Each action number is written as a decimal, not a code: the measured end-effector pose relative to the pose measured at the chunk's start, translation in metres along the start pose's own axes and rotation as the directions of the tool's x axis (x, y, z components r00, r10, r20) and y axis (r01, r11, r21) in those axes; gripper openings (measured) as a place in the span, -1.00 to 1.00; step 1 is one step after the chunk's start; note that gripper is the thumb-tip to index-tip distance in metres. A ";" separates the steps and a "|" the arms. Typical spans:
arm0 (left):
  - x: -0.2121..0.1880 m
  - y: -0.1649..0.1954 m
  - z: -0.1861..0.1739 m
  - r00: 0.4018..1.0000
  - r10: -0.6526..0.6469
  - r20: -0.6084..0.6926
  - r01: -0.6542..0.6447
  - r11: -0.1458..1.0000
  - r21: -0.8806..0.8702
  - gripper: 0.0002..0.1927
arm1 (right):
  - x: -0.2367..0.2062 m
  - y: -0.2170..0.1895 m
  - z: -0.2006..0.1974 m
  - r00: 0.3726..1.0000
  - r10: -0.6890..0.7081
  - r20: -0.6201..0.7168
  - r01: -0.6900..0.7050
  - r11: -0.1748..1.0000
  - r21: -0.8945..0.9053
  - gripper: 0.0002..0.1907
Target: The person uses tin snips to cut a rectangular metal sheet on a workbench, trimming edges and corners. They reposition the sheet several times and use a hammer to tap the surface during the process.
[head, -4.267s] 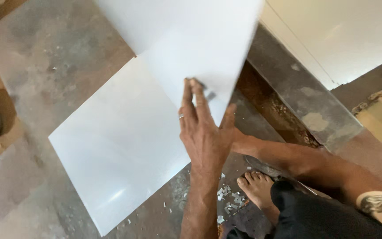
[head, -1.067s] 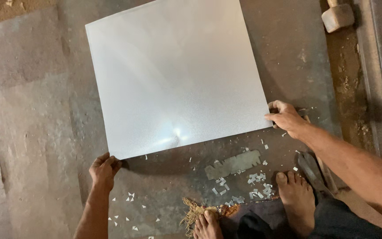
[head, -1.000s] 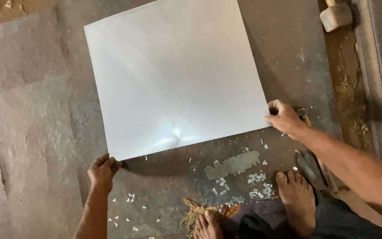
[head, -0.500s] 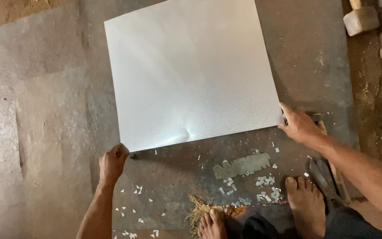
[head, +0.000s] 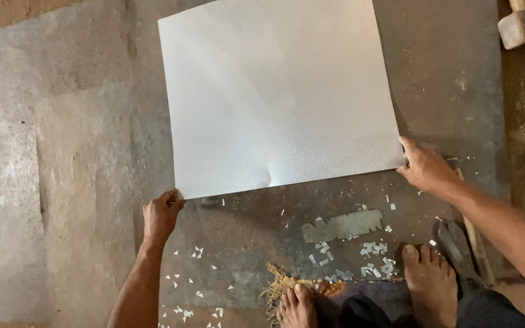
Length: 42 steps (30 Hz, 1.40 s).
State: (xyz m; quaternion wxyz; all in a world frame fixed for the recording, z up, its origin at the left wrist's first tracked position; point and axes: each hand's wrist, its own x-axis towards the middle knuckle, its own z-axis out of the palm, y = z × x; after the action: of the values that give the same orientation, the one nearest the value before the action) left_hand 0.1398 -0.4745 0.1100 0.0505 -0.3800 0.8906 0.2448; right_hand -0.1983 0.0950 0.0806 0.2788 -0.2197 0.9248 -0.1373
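Observation:
A large square sheet of shiny grey metal (head: 274,97) lies on a dark, worn floor plate (head: 457,79). My left hand (head: 160,215) pinches the sheet's near left corner. At the near right corner my right hand (head: 423,167) grips the edge. A small dent shows near the middle of the sheet's near edge. Both my bare feet (head: 429,282) rest on the floor just below the sheet.
Small white metal offcuts (head: 372,258) are scattered on the floor near my feet, beside a tuft of straw-like fibre (head: 277,285). A mallet head (head: 524,25) lies at the top right. A dark hand tool (head: 457,249) and a wooden stick (head: 475,237) lie by my right foot.
Earlier the sheet was held tilted up by my right hand alone; now it lies flat with a hand at each near corner. In the last second it slid slightly right.

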 end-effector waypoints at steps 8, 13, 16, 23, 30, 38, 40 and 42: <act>-0.001 0.003 0.002 0.999 0.013 -0.030 -0.013 1.000 0.013 -0.50 | 0.003 0.004 0.004 0.997 0.066 0.047 -0.064 0.998 -0.028 -0.04; 0.000 -0.004 0.012 0.999 -0.037 -0.019 0.036 0.998 -0.045 -0.51 | 0.006 0.012 0.010 1.000 0.009 0.004 -0.009 0.999 -0.038 -0.02; 0.004 -0.014 0.024 0.995 -0.097 -0.021 0.086 0.949 -0.303 -0.60 | 0.008 0.014 0.010 1.000 0.023 -0.004 -0.023 0.999 -0.042 -0.02; -0.024 -0.007 0.024 0.903 -0.219 0.370 0.429 0.498 -0.754 -0.85 | 0.033 0.013 -0.042 0.938 -0.147 -0.315 0.046 0.951 -0.305 -0.13; -0.172 0.108 0.083 0.751 -0.081 0.655 0.628 0.392 -0.672 -0.68 | -0.039 -0.050 0.011 0.904 0.094 0.418 -0.392 0.574 0.719 -0.45; -0.230 0.200 0.147 0.524 0.287 0.802 0.628 0.505 -0.591 -0.57 | -0.114 -0.052 0.112 0.826 -0.088 0.557 -0.524 0.242 0.816 -0.52; -0.213 0.182 0.143 0.595 0.196 0.780 0.729 0.276 -0.626 -0.59 | -0.112 -0.016 0.099 0.848 0.066 0.526 -0.503 0.414 0.758 -0.50; -0.180 0.148 0.135 0.870 0.131 0.476 0.487 -0.379 -0.787 -0.89 | -0.110 0.025 0.072 0.872 0.214 0.440 -0.484 0.509 0.712 -0.51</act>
State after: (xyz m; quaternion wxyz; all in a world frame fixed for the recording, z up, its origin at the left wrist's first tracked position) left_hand 0.1501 -0.2056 0.1006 -0.0715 -0.3452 0.1933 0.9156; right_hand -0.0823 0.1601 0.0633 0.5040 0.1062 0.7324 -0.4454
